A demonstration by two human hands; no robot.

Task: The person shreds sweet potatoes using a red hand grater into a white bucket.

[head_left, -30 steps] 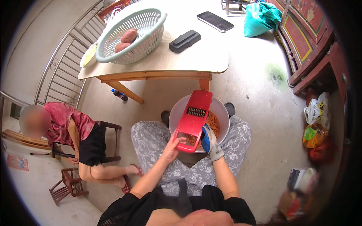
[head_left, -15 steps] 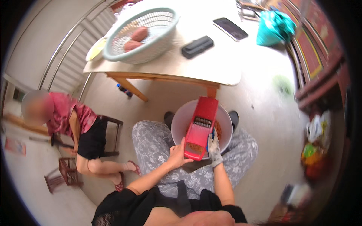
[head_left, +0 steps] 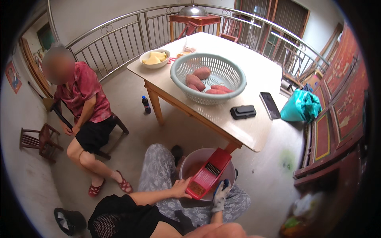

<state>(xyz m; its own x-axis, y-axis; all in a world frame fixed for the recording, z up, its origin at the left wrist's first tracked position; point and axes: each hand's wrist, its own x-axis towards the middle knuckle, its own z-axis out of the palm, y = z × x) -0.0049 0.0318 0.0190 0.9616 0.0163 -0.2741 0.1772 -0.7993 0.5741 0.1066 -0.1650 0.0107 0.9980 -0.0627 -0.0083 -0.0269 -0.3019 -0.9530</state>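
A red grater (head_left: 209,173) with a metal blade slants across a pale bucket (head_left: 192,159), its far end by the table leg. Orange-brown shreds show through the opening at its near end. My left hand (head_left: 181,188) is closed on that near end, fingers along the edge. On my right hand (head_left: 220,196) is a white glove with blue on the palm side. It hangs beside the grater at the bucket's right rim, fingers bent but apart, nothing visible in them. The bucket stands between my legs, its bottom partly hidden by the grater.
A pale table (head_left: 254,131) holds a basket (head_left: 208,99) of sweet potatoes, a bowl (head_left: 155,59) of yellow pieces, a phone (head_left: 270,105) and a black case (head_left: 243,112). A person (head_left: 85,99) sits left. A bottle (head_left: 146,104) and teal bag (head_left: 301,106) stand on the floor.
My view has tilted up and turned, showing more of the table and railing. My right hand has come away from the grater's side toward me. The left hand keeps its hold.
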